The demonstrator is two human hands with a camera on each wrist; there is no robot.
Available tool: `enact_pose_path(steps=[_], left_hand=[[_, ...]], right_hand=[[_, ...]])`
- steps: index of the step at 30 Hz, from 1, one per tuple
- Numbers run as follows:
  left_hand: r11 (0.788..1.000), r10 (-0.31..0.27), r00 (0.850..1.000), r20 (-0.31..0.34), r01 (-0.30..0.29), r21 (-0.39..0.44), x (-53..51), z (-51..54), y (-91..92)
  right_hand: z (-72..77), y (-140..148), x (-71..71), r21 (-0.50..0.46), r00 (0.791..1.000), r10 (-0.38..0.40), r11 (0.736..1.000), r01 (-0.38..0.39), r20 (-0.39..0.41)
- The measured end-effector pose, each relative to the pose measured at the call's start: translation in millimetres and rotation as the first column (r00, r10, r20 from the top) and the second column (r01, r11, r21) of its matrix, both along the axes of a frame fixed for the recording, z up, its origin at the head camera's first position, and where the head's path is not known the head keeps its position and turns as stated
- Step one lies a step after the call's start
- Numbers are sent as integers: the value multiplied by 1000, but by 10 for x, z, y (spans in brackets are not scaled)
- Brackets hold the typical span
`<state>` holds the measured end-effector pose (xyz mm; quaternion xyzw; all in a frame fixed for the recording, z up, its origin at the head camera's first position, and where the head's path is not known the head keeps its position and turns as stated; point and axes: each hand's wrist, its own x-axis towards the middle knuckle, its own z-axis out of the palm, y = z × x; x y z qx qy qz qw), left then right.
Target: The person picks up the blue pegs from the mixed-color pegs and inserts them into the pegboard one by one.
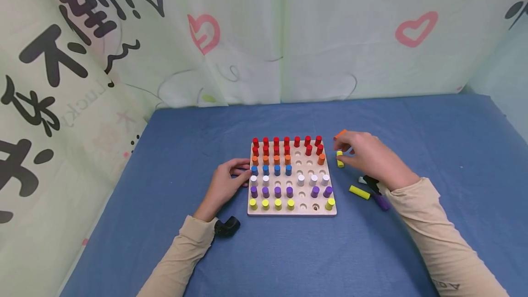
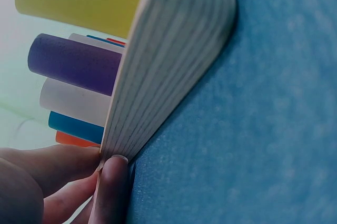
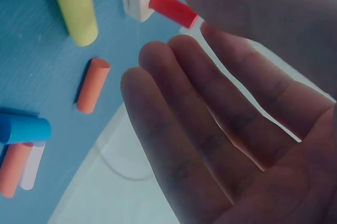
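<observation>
A light wooden pegboard [image 1: 292, 211] carries rows of red, orange, blue, white, purple and yellow pegs, with several holes bare. My left hand [image 1: 222, 182] holds the board's left edge. In the left wrist view its thumb lies against the top face and a fingertip [image 2: 112, 179] against the layered side. Right of the board, my right hand [image 1: 369, 157] hovers with fingers extended and nothing between them. Just below its fingertips a yellow peg [image 1: 340, 163] lies on the cloth. An orange peg [image 1: 340, 134] lies beyond the fingers.
On the blue cloth [image 1: 288, 260], another yellow peg [image 1: 360, 192] and a purple one [image 1: 381, 202] lie near the right wrist. The right wrist view also shows a blue peg [image 3: 23, 128] touching an orange and a white one. A patterned pale curtain [image 1: 313, 58] hangs behind.
</observation>
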<state>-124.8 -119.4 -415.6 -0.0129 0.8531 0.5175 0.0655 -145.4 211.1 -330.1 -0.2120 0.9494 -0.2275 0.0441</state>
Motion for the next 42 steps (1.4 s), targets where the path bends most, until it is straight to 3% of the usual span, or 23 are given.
enact_pose_path(steps=[27, 42], left_hand=[[1000, 1, 1000, -16, -1, 7, -57, 1, -5], [1000, -1, 1000, -20, 1, 22, -17, -40, -2]], right_hand=[[-51, 265, -69, 121, 999, -52, 991, 52, 2], [-141, 429, -48, 151, 997, -64, 987, 58, 32]])
